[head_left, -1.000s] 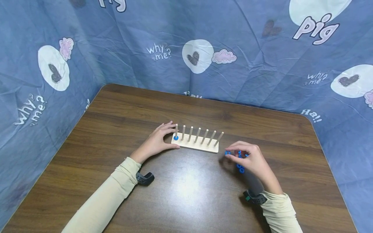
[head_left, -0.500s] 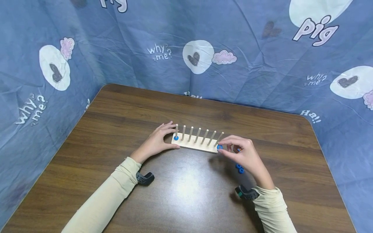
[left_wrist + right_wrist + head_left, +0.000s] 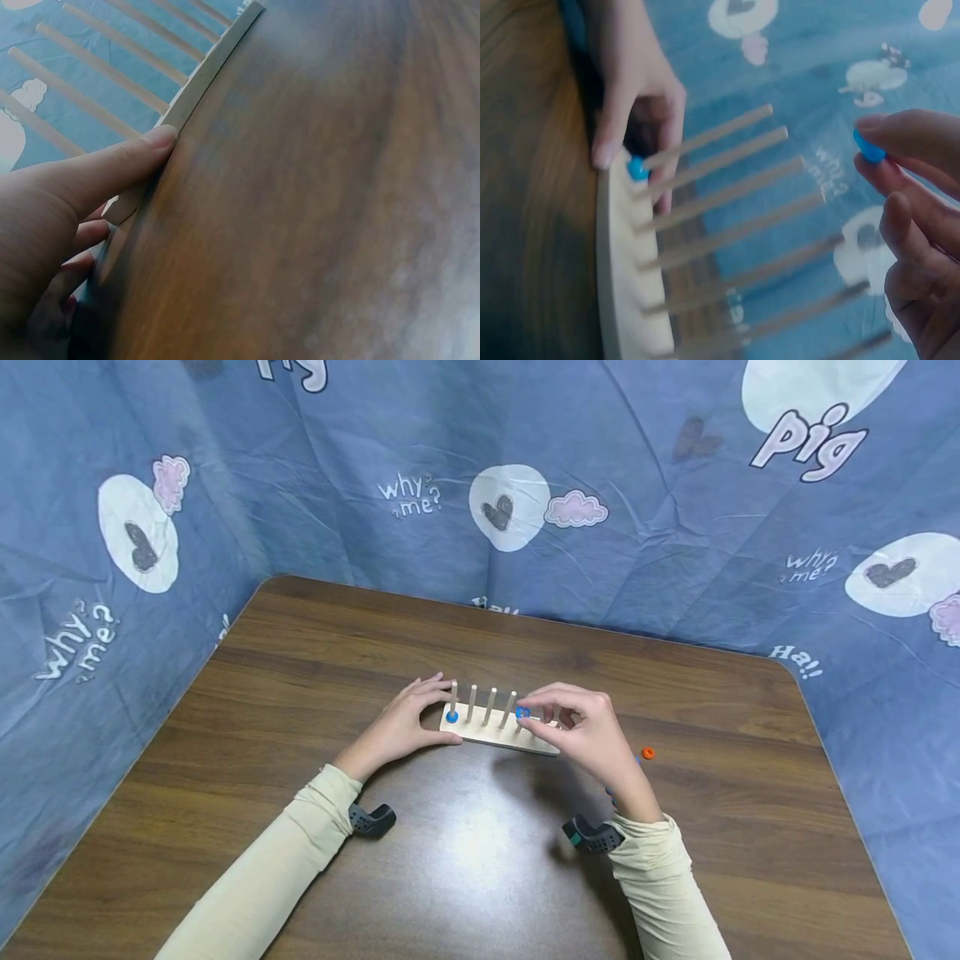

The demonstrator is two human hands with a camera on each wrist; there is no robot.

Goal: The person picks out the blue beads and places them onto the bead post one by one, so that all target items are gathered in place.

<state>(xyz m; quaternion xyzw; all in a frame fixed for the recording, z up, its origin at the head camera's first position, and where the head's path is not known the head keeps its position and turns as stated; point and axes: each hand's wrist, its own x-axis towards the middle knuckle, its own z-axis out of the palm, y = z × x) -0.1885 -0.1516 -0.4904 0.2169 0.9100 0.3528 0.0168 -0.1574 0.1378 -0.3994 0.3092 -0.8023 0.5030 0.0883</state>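
A pale wooden pegboard (image 3: 476,729) with a row of upright pegs stands on the table. My left hand (image 3: 408,718) grips its left end, thumb (image 3: 150,146) on the front edge and fingers behind. One blue ring (image 3: 452,717) sits at the foot of the leftmost peg. Between thumb and forefinger, my right hand (image 3: 585,727) pinches another blue ring (image 3: 522,712) above the board's right half. In the right wrist view that held ring (image 3: 869,146) is apart from the peg tips. The right hand hides the rightmost pegs in the head view.
An orange ring (image 3: 648,752) lies on the table (image 3: 750,793) right of the right hand. Blue rings (image 3: 609,792) beside it are mostly hidden by the right wrist. A patterned blue cloth (image 3: 360,543) hangs behind the table.
My right hand has carried the blue ring leftward, from beside the loose rings to above the pegboard. The orange ring has come into sight. My left hand has stayed in place.
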